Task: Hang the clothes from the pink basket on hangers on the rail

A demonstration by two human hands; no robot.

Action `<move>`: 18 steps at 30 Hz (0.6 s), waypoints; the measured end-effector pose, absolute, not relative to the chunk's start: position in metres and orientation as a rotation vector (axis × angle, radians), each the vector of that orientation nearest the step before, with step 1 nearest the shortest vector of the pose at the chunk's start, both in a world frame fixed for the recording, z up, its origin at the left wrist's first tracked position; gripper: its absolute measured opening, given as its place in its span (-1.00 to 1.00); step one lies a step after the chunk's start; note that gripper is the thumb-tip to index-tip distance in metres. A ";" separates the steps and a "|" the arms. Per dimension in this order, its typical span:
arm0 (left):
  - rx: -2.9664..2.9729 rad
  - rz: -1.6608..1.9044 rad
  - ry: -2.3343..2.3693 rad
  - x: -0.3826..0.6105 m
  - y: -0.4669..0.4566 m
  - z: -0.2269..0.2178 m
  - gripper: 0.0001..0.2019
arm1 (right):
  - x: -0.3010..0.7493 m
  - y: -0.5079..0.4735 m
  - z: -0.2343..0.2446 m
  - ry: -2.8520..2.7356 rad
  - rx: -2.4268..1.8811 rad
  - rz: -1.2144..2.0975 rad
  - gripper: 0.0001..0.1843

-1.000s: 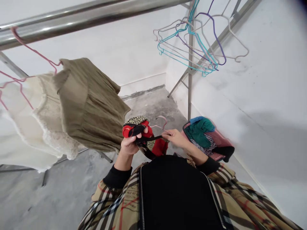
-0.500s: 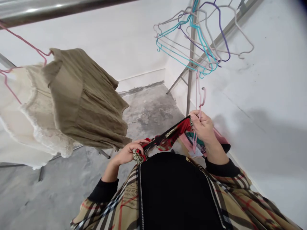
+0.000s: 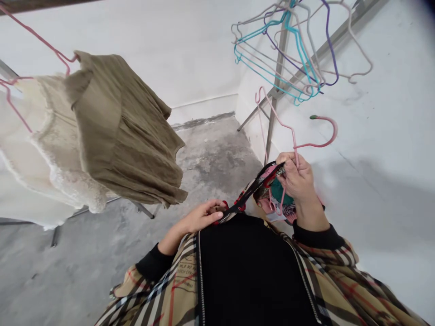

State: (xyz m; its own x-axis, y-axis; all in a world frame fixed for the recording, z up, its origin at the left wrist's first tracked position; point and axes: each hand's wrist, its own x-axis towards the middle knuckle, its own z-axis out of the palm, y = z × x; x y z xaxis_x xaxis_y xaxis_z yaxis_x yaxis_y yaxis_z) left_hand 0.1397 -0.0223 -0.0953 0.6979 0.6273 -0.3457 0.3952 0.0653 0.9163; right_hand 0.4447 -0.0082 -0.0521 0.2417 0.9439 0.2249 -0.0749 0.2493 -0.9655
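My right hand [image 3: 297,179] is closed around a pink hanger [image 3: 284,124], its hook pointing right, and also pinches one end of a patterned red-and-black garment [image 3: 249,191]. The other end of that garment, where a metal zip shows, is held between the thumb and fingers of my left hand [image 3: 204,215], low in front of my chest. A black edge of the cloth runs stretched between both hands. Most of the garment is hidden behind this edge and my body, so its kind cannot be told.
An olive shirt [image 3: 129,136] and a cream lace garment [image 3: 64,158] hang at left on pink hangers. Several blue, purple and grey hangers [image 3: 282,54] hang from a metal frame [image 3: 280,72] at upper right. Behind my right hand lies a pile of coloured cloth [image 3: 287,199].
The pink hanger has turned in my right hand, its hook swinging out to the right. My left hand has moved right and slightly up, closer to my right hand, with the garment.
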 end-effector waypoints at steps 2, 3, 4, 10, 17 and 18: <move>1.530 0.203 0.875 0.147 -0.026 -0.100 -0.52 | 0.445 -0.008 -0.051 -1.078 -1.031 0.921 -0.70; 1.515 0.206 0.866 0.150 -0.027 -0.103 -0.54 | 0.445 -0.008 -0.050 -1.080 -1.014 0.924 -0.69; 1.499 0.213 0.854 0.151 -0.027 -0.105 -0.56 | 0.445 -0.008 -0.049 -1.080 -0.998 0.927 -0.68; 1.655 0.463 0.849 0.146 -0.029 -0.116 -0.71 | 0.454 -0.008 -0.047 -1.109 -0.926 0.927 -0.67; 1.832 0.449 0.683 0.128 -0.022 -0.097 -0.76 | 0.463 -0.014 -0.051 -1.184 -0.918 1.001 -0.74; 1.832 0.419 0.693 0.126 -0.020 -0.093 -0.76 | 0.463 -0.014 -0.052 -1.198 -0.939 1.013 -0.73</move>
State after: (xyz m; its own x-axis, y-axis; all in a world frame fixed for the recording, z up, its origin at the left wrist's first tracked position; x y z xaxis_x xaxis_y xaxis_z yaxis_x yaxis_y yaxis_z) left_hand 0.1265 -0.0205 -0.0929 0.7681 0.6389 -0.0426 0.2590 -0.2491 0.9332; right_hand 0.4634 -0.0138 -0.0522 0.0757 0.9580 0.2766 -0.1138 0.2839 -0.9521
